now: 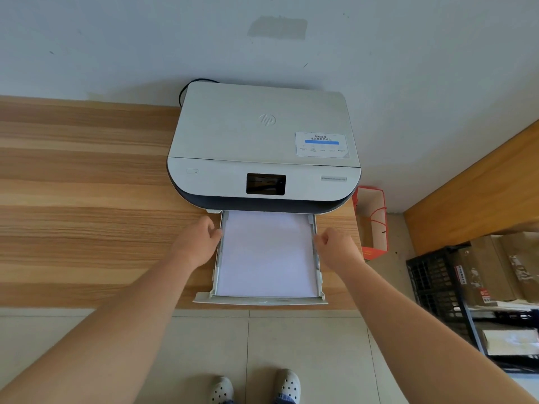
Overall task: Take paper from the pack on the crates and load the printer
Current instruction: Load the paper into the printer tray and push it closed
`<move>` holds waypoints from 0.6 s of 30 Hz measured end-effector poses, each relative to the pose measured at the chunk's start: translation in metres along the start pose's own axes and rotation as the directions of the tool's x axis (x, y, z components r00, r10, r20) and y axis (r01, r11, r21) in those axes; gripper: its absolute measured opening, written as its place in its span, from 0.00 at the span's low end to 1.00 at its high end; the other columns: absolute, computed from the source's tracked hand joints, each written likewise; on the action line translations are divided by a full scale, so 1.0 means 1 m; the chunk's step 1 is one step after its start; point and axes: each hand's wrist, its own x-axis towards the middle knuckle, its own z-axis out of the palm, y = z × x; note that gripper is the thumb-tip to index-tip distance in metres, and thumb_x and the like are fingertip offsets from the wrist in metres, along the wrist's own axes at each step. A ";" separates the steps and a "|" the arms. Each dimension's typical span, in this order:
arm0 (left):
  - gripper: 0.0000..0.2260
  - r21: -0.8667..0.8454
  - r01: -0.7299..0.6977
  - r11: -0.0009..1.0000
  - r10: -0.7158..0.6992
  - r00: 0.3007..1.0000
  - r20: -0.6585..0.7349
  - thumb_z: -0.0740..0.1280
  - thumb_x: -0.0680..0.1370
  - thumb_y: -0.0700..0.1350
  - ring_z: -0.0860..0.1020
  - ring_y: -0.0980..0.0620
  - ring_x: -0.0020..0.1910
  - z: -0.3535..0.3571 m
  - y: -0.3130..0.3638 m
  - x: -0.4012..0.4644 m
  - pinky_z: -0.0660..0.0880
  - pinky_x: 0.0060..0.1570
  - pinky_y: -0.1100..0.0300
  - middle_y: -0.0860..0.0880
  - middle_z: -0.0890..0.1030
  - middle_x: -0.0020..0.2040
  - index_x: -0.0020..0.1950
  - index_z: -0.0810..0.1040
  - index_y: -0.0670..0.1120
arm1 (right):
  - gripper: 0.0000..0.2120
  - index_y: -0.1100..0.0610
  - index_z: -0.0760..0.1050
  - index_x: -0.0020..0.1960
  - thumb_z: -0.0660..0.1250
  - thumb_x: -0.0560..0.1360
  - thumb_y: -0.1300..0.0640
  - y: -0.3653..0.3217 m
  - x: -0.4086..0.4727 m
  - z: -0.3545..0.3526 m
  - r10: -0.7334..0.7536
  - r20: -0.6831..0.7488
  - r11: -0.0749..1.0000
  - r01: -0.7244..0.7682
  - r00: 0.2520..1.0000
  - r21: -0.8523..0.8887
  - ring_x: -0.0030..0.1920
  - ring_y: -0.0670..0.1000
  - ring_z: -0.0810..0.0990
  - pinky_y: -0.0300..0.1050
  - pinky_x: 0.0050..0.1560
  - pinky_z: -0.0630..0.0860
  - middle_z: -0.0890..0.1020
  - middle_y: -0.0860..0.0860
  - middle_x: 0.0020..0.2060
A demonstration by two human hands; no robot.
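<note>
The white sheet stack (pixel 267 253) already lies flat in the pulled-out white plastic paper tray (pixel 259 300), which sticks out toward me from under the white-topped, dark-based desktop printer (pixel 264 147) on the striped wood-grain table (pixel 87 199). My left hand (pixel 198 243) sits at the tray's nine o'clock edge, fingers curled loosely with the tips touching the side rail; my right hand (pixel 335 246) mirrors it at three o'clock, fingers also half curled against the rail. Neither grip has closed around anything: both are resting on the tray sides, not holding paper. I judge the loading itself is done and what remains is squaring the stack and sliding the tray home. The risks come from there. If I push harder on one side than the other, the tray could skew in its slot and bind. If the sheets ride up over a rail or a width guide stays loose, the stack may sit crooked and later misfeed; I cannot see whether the guides are snug against the paper. The tray's front lip overhangs the table edge at six o'clock, so pressing downward instead of forward could flex it or tip the printer toward me. The black plastic crate with cardboard packs (pixel 455 278) stands well off at four o'clock, beside the red paper bag (pixel 373 223), clear of my arms.
</note>
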 end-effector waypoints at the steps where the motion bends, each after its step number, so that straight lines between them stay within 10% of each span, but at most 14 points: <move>1: 0.09 -0.011 0.020 1.000 -0.019 0.999 0.045 0.58 0.80 0.55 0.77 0.51 0.43 0.002 -0.002 0.003 0.76 0.43 0.54 0.50 0.77 0.47 0.53 0.70 0.50 | 0.13 0.56 0.72 0.45 0.54 0.79 0.50 0.001 0.001 0.001 0.007 0.042 0.999 -0.005 0.999 -0.039 0.36 0.51 0.75 0.47 0.39 0.74 0.78 0.54 0.40; 18: 0.11 0.275 -0.090 0.957 0.033 0.978 0.208 0.54 0.81 0.48 0.74 0.52 0.38 0.008 0.007 0.015 0.67 0.33 0.59 0.49 0.76 0.40 0.45 0.73 0.46 | 0.09 0.57 0.71 0.49 0.53 0.77 0.59 -0.010 0.013 0.005 0.011 0.178 0.973 0.030 0.984 -0.230 0.42 0.56 0.78 0.52 0.45 0.79 0.77 0.55 0.42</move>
